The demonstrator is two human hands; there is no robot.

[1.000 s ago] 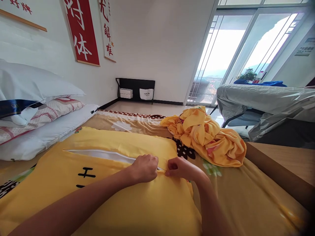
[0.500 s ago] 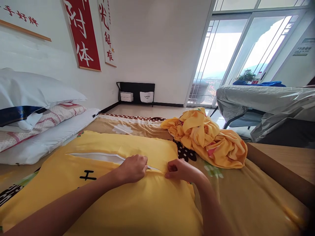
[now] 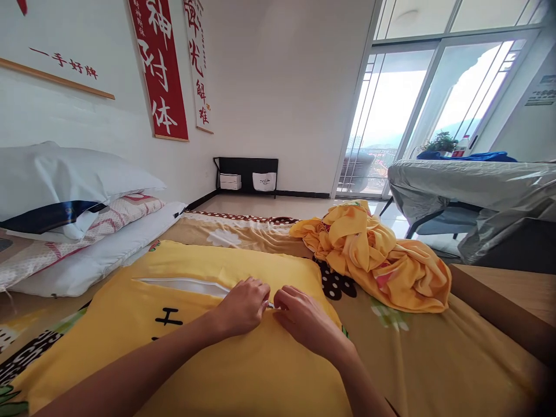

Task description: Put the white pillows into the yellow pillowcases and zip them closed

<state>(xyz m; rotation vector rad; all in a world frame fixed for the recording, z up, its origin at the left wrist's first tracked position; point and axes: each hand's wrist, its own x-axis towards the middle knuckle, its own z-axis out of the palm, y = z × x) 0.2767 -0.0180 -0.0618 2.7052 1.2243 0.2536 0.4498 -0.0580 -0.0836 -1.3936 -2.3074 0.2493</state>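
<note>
daylight glares through the glass door (image 3: 417,116); lower right corner darkens.

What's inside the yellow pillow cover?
Something white shows through the slit in the yellow pillow cover. The left hand hides part of the slit, and yellow fabric covers everything else inside.

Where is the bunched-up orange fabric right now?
In the head view, the orange fabric lies right of centre on the brown patterned sheet, beyond and right of the yellow pillow and right hand.

L grip (image 3: 248,302), R grip (image 3: 302,318) at ylw pillow's (image 3: 260,365) part-open zip (image 3: 185,284).
</note>
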